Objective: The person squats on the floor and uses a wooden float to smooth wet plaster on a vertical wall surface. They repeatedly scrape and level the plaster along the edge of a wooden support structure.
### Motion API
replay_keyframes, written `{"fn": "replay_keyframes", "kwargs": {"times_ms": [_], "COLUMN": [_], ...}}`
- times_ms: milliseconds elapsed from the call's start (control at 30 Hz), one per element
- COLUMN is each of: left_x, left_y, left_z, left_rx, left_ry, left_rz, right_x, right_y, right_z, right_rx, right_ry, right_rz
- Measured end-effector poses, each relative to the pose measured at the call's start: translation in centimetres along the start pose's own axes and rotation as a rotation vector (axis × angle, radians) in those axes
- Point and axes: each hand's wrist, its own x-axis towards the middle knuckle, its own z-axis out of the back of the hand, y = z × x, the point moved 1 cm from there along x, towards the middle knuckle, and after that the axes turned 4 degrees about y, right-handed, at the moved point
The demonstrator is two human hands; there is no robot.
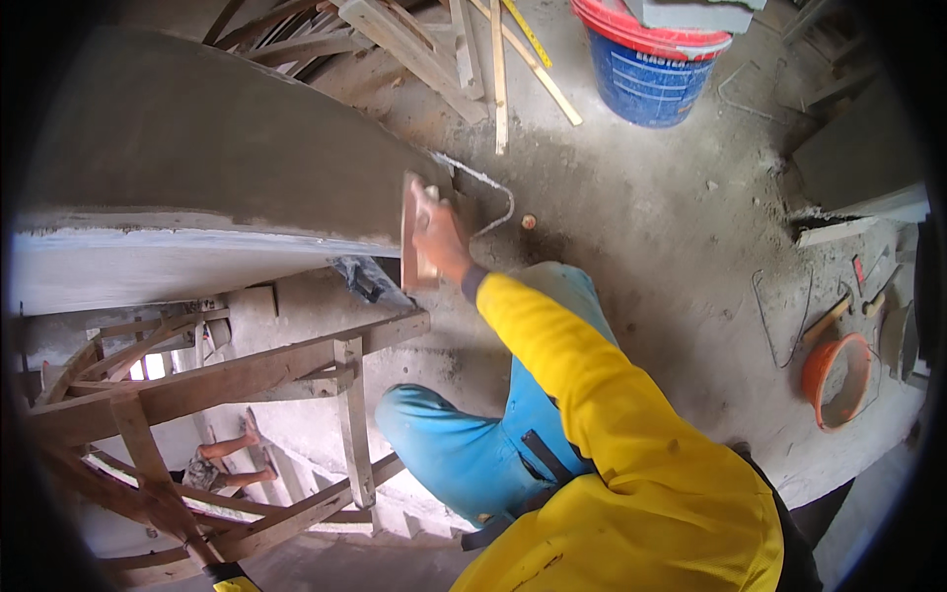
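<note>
My right hand (pixel 441 235) grips a wooden float (pixel 409 242), its long flat board standing against the end of a smooth grey plastered wall (pixel 247 138). The hand is slightly blurred. A bent wire rod (pixel 498 187) sticks out by the wall's end, close to the float. At lower left, my left hand (pixel 166 511) is at a post of the wooden frame (pixel 237 380), touching the timber. Its fingers blend into the dark wood, so their grip does not show. Below the float, a crumpled dark plastic piece (pixel 363 280) hangs by the wall's lower edge.
A blue bucket (pixel 651 84) with a red rim stands at the top. Loose timber strips (pixel 501 79) lie beside it. An orange bucket (pixel 837 380) and a hammer (pixel 829 318) are at right. Through the frame at lower left, another person's legs (pixel 232 462) show on a lower level with stairs.
</note>
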Motion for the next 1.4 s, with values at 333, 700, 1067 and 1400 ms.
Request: {"fn": "replay_keyframes", "kwargs": {"times_ms": [333,700,1067,1400], "left_x": [-0.9,-1.2,-1.2,0.3], "left_y": [-2.9,-3.2,-2.4,3.1], "left_z": [2.2,3.5,2.0,-1.2], "left_rx": [-0.152,-0.165,-0.139,-0.257], "left_ry": [0.011,0.088,0.028,0.043], "left_rz": [-0.088,-0.017,0.015,0.046], "right_x": [0.7,3.1,2.8,1.9], "right_y": [-0.3,-1.1,-1.5,0.3], "right_z": [0.0,0.5,1.5,1.0], "right_rx": [-0.080,-0.048,-0.055,-0.038], "right_ry": [0.026,0.000,0.127,0.184], "right_rz": [-0.035,-0.042,-0.061,-0.082]}}
